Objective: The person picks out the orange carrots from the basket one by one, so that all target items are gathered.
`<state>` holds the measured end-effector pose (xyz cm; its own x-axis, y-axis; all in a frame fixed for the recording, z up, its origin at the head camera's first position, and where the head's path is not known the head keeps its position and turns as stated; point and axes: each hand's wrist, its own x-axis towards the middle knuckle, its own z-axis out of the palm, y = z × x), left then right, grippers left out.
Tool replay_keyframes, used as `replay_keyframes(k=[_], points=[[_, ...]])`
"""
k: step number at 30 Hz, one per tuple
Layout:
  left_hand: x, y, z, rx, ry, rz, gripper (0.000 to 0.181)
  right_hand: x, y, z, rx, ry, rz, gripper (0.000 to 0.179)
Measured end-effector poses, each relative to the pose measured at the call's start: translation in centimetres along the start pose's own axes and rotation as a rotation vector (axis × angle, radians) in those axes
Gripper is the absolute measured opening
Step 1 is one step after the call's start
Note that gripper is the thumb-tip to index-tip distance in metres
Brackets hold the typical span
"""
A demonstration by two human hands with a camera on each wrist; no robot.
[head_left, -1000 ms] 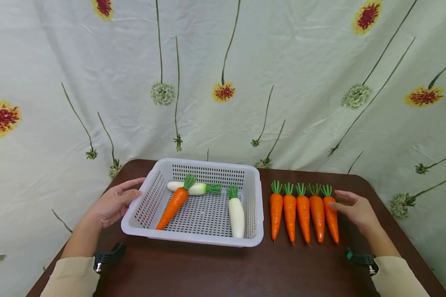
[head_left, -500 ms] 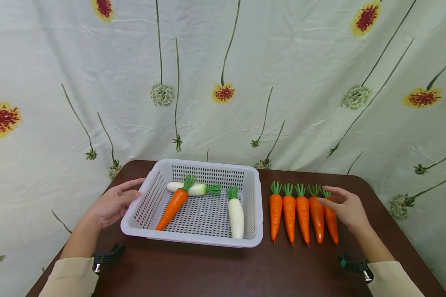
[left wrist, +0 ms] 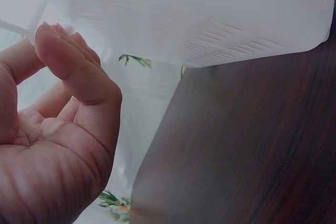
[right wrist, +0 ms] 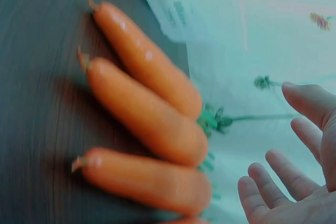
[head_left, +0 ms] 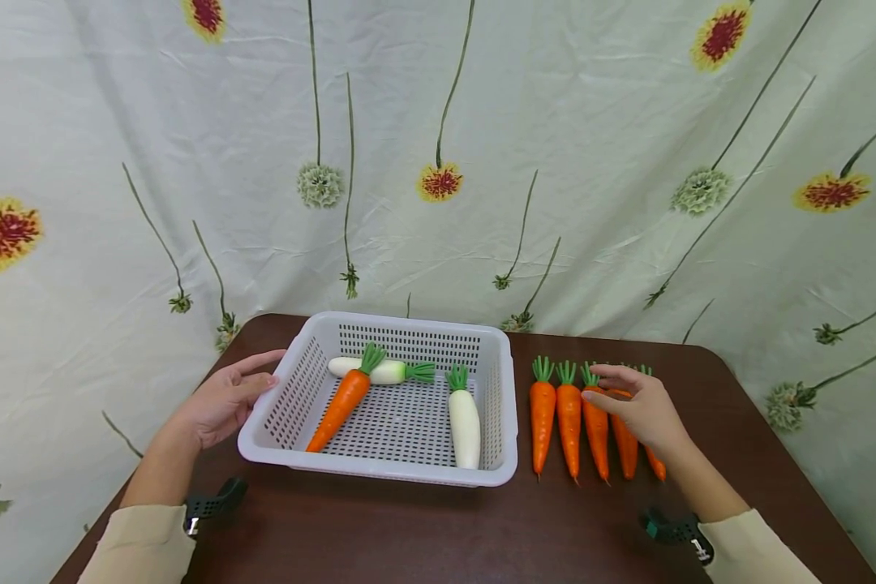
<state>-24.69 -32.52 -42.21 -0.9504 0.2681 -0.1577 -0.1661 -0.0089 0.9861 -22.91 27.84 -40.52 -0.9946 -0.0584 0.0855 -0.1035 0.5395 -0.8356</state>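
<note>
My left hand point(head_left: 222, 399) grips the left rim of a white plastic basket point(head_left: 380, 465), its thumb over the edge; in the left wrist view the curled fingers point(left wrist: 79, 72) meet that rim. Inside the basket lie an orange carrot point(head_left: 339, 410), a white radish point(head_left: 465, 426) and another white radish point(head_left: 388, 372) partly under the carrot. My right hand point(head_left: 646, 410) hovers with spread, relaxed fingers over a row of several carrots point(head_left: 569, 422) right of the basket. It overlaps the right-hand carrots in the head view. The right wrist view shows nothing between thumb and fingers.
Basket and carrots stand on a dark brown table point(head_left: 409, 535). A white cloth with printed flowers point(head_left: 555, 122) hangs behind the table's far edge. The basket's right side stands close to the leftmost carrot point(head_left: 543, 418).
My right hand has moved left along the carrot row, from the rightmost carrot to about the middle one. The left hand, the basket and the carrots have stayed in place.
</note>
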Motion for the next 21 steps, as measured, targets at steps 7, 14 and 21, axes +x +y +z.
replay_keyframes(k=[7, 14, 21], points=[[0.1, -0.1, 0.0, -0.006, -0.006, 0.004, 0.062, 0.0, -2.0, 1.6, 0.032, -0.063, -0.038, 0.052], [0.2, -0.2, -0.2, -0.004, -0.006, -0.001, 0.063, 0.1, -4.3, 3.2, 0.086, -0.141, -0.047, 0.052], [0.2, -0.3, -0.3, -0.007, -0.006, -0.001, 0.063, 0.1, -6.9, 5.0, 0.175, -0.225, -0.038, 0.051]])
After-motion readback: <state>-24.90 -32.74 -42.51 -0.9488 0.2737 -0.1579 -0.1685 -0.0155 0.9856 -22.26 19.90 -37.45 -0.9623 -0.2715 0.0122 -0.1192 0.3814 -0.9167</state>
